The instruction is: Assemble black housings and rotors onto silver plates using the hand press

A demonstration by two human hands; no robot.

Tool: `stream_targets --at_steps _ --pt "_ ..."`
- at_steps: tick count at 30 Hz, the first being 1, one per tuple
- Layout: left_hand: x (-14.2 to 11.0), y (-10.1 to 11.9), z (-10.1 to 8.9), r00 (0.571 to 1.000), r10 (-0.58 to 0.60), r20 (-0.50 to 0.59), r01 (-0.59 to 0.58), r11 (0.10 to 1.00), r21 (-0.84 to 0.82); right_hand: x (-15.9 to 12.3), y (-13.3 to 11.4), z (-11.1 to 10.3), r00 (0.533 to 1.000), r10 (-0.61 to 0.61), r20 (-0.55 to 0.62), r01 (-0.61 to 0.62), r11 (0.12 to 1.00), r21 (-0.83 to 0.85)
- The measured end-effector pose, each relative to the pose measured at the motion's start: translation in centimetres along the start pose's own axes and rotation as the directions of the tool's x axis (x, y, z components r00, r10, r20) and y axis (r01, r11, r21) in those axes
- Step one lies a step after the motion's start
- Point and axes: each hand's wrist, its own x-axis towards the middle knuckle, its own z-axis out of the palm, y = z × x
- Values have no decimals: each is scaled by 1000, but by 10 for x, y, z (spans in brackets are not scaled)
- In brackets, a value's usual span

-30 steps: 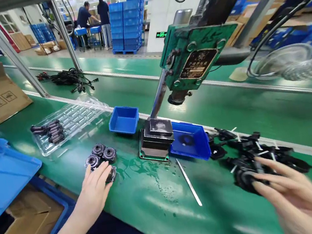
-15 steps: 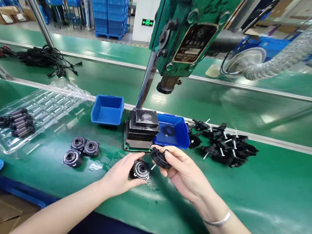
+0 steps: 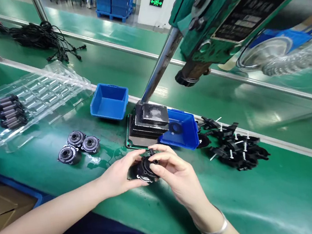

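Observation:
My left hand [image 3: 119, 177] is closed round the side of a round black motor housing [image 3: 143, 178] just above the bench. In my right hand [image 3: 179, 174] is a black plastic cover [image 3: 145, 167], pinched by the fingers and set against the housing's top. The cover's white pin is out of sight, and fingers hide part of both pieces. Three similar housings [image 3: 67, 154] stand together to the left, their ringed tops up. On the right lies a pile of black covers [image 3: 244, 147], several with white pins sticking out.
Behind my hands rise the press's stacked metal blocks [image 3: 154, 118], with its green head [image 3: 206, 43] above. One blue bin [image 3: 109, 102] stands left of them, another blue bin [image 3: 185, 128] right. A clear tray [image 3: 41, 97] holds dark cylinders [image 3: 11, 111]. Black cables [image 3: 35, 37] lie farther back.
My right hand has moved left and brought the cover onto the housing in my left hand. The white pin has gone from sight. The view has shifted closer to the bench.

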Motion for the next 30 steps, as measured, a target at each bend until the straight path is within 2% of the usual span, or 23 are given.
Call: stream_targets --at_steps 4,8,13,18,24,30 --pt "-1 -2 2 1000 13 6 -13 1000 -8 -7 4 -3 983 -186 7 182 955 -236" --pt "0 -2 3 998 63 18 -63 998 6 -15 10 -10 969 -243 49 244 892 -381" --pt "1 -1 4 994 110 25 -112 992 67 -19 11 -12 955 -287 74 289 853 -434" --pt "2 -1 6 994 110 22 -111 993 39 -20 17 -8 955 -286 73 285 832 -476" --pt "1 -1 6 984 178 18 -178 981 70 -21 33 -5 941 -332 63 312 785 -535" --pt "2 -5 7 964 266 28 -267 962 62 -22 38 -3 929 -367 43 332 779 -532"
